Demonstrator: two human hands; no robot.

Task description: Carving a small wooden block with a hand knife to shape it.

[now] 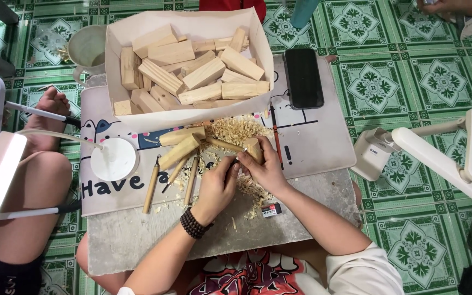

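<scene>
Near the mat's middle, both hands' fingers (235, 166) pinch a wood piece (254, 148).

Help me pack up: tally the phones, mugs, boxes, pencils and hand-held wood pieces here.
Phone: 1
Mug: 1
Box of wood blocks: 1
Red pencil: 1
Wood piece in right hand: 1
Total: 5

Home floor turned carving workshop: green patterned floor tiles (410, 82), low stone slab worktop (137, 235), box of cut wood blocks (192, 71), shavings (236, 131), carving tools (151, 188), clip lamps (438, 147)
</scene>
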